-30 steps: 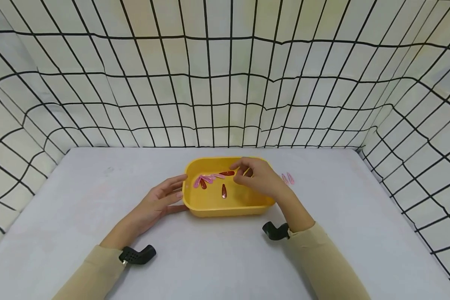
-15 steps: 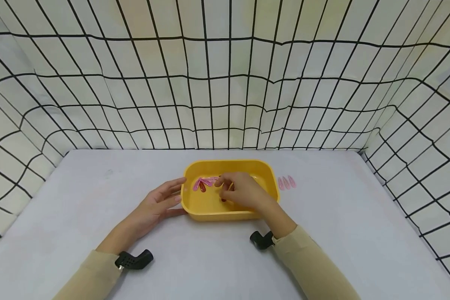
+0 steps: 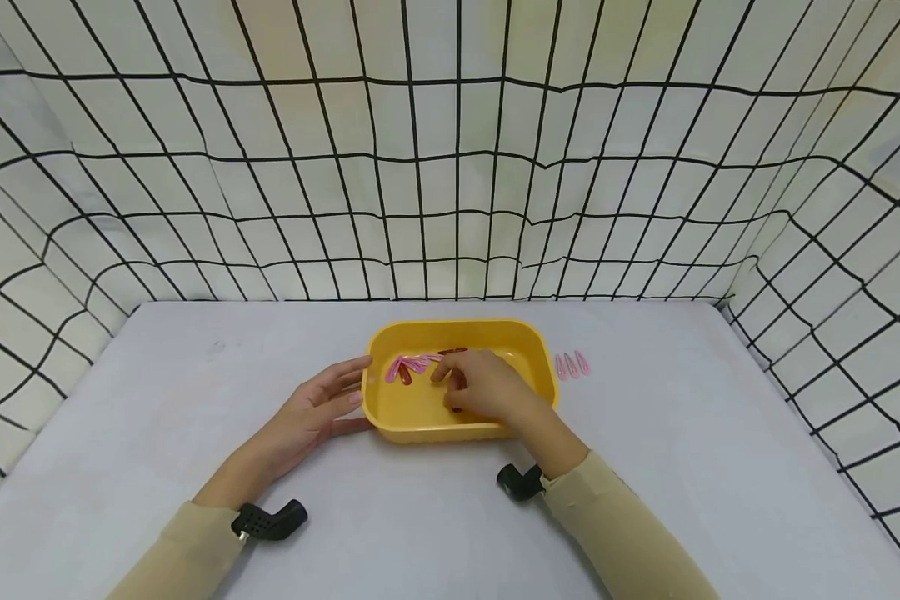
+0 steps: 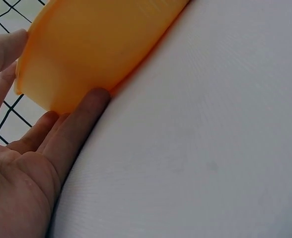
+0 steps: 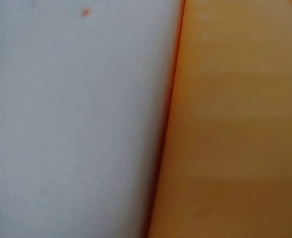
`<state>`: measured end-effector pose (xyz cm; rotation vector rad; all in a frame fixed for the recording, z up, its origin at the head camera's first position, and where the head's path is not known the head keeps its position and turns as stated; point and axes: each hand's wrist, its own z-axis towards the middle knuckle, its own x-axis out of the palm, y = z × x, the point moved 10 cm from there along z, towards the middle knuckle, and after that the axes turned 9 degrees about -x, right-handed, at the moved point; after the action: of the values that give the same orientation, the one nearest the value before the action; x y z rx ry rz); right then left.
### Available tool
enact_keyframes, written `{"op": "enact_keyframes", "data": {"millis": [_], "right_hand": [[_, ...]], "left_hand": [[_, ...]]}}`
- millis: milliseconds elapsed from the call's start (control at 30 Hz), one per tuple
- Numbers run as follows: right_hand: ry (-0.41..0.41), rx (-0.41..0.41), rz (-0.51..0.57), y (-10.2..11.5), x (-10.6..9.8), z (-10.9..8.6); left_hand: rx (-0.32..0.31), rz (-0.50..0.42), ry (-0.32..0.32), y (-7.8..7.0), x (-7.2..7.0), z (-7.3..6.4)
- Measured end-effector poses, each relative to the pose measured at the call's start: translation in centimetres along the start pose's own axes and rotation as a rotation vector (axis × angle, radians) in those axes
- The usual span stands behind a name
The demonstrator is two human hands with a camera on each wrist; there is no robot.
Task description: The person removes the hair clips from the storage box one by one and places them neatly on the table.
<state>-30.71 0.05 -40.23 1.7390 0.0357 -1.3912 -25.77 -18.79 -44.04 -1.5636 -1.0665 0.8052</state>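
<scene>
My left hand [image 3: 318, 404] touches the left end of a yellow plastic tray [image 3: 420, 434], its fingers mostly straight against the wall and rim; the left wrist view shows fingertips on the tray wall [image 4: 86, 49]. Inside the tray, my right hand [image 3: 483, 385] reaches down with curled fingers. A dark red bit of a hair clip [image 3: 456, 409] shows beneath its fingertips; most of that clip is hidden, and I cannot tell whether it is pinched. Pink hair clips [image 3: 416, 363] lie fanned near the left, with a red hair clip [image 3: 406, 376] beside them.
Another red hair clip [image 3: 452, 351] lies behind the right hand in the tray. Three pink hair clips [image 3: 572, 365] sit in a row on the white table [image 3: 645, 400], right of the tray. Black grid netting [image 3: 457, 183] surrounds the table's back and sides.
My right hand has moved left and nearer, down over the red clip that lay in the tray's middle. Its arm no longer covers part of the pink row. My left hand stays at the tray.
</scene>
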Motion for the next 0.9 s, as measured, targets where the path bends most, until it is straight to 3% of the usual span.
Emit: {"op": "enact_keyframes", "data": {"millis": [233, 633, 733, 900], "right_hand": [[0.028, -0.003, 0.032, 0.0, 0.3, 0.1], [-0.002, -0.022, 0.074, 0.1, -0.1, 0.0], [-0.011, -0.014, 0.132, -0.2, -0.3, 0.0], [-0.068, -0.005, 0.323, -0.3, -1.4, -0.2]], "left_hand": [[0.002, -0.01, 0.006, -0.2, 0.1, 0.0], [0.001, -0.016, 0.009, -0.4, 0.3, 0.0], [-0.003, -0.014, 0.007, -0.4, 0.3, 0.0], [-0.008, -0.013, 0.004, -0.3, 0.3, -0.1]]}}
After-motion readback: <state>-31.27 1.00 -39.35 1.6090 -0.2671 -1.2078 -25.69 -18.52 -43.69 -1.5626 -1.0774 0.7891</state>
